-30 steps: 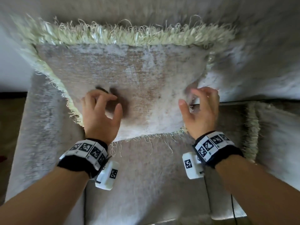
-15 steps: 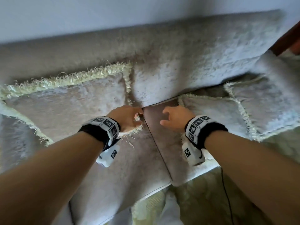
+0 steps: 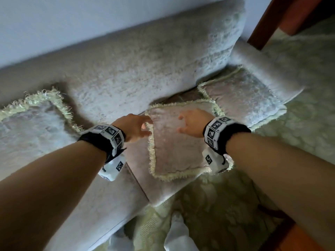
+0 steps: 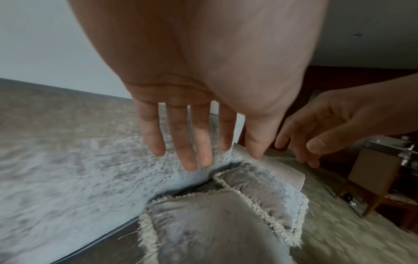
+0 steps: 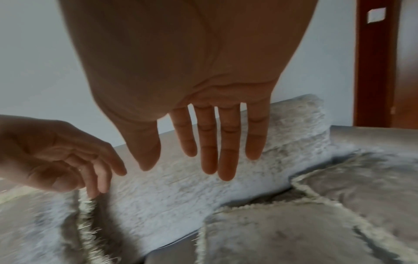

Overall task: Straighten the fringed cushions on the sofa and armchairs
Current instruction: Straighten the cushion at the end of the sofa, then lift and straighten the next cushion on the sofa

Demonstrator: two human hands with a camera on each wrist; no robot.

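A grey velvet cushion with a pale fringe (image 3: 174,147) lies flat on the sofa seat, also in the left wrist view (image 4: 203,232) and the right wrist view (image 5: 282,237). My left hand (image 3: 137,127) hovers at its left fringe, fingers straight and spread, holding nothing. My right hand (image 3: 190,124) hangs just above its far part, fingers spread and empty. A second fringed cushion (image 3: 246,98) lies flat to the right, partly under the first. A third fringed cushion (image 3: 32,124) leans against the backrest at the left.
The grey sofa backrest (image 3: 145,69) runs behind the cushions, with the armrest (image 3: 262,69) at the right end. A pale patterned rug (image 3: 299,124) covers the floor. A red-brown wooden door frame (image 3: 268,20) stands at the upper right; wooden furniture (image 4: 373,178) is beyond.
Both hands let go of the left cushion, which now leans on the backrest, and moved right to the flat middle cushion. My view has swung right.
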